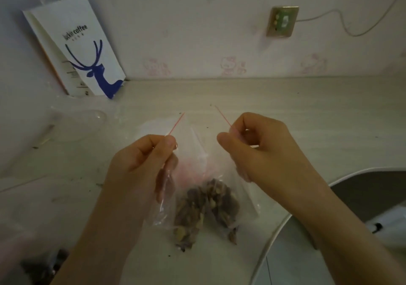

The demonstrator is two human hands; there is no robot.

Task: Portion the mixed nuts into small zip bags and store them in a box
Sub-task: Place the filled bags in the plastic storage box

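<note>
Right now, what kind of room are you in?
Probably a room at home: cartoon-cat wallpaper, a wall socket, and a coffee shop paper bag on a pale desk.

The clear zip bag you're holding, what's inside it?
Mixed nuts, brownish and yellowish, heaped at the bottom of the zip bag; its upper part looks empty. The left hand and right hand pinch its rim. Nuts deeper in the heap are covered.

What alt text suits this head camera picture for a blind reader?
The left hand and right hand pinch the red-edged mouth of a clear zip bag, holding it open over a pale table. Mixed nuts lie in its bottom. A white paper bag leans against the wall.
</note>
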